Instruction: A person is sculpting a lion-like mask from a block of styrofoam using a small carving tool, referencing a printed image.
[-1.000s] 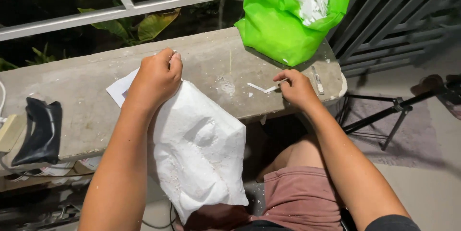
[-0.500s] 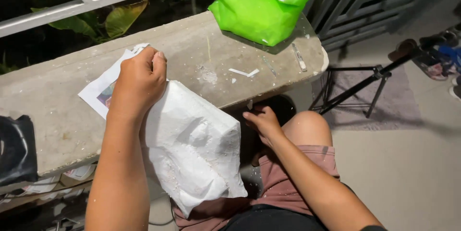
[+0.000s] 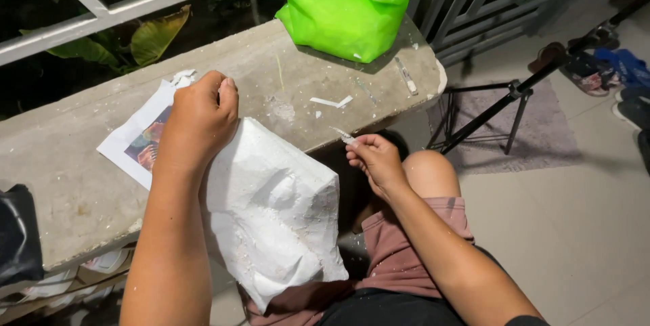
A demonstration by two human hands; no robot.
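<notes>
A dark object [image 3: 17, 238] lies at the far left of the concrete counter [image 3: 68, 163], and a printed colour picture [image 3: 139, 140] rests on the counter top beside it. The person's left hand [image 3: 198, 123] is curled shut over the top edge of a white carved block [image 3: 271, 211], pinning it where it leans against the counter's front edge, its lower end propped on the person's lap. The block already carries a rough face in relief: a brow ridge, eye hollows and a raised nose stand out, though the surfaces look coarse and faceted, so by appearance the shaping is well begun and the finer work remains. White crumbs and shavings dust the block, the forearm and the counter. To the right, the right hand [image 3: 376, 160] hangs just off the block's upper right corner, its fingers pinched closed around a small blade [image 3: 344, 136] whose pale tip points up toward the counter edge; the blade is not touching the block. Loose white slivers [image 3: 333, 102] lie on the counter above it. A bright green bag [image 3: 338, 11] holding white scraps sits at the counter's right end, and a black tripod [image 3: 501, 106] stands on the tiled floor [image 3: 582, 231] beyond the bent knee [image 3: 430, 170].
</notes>
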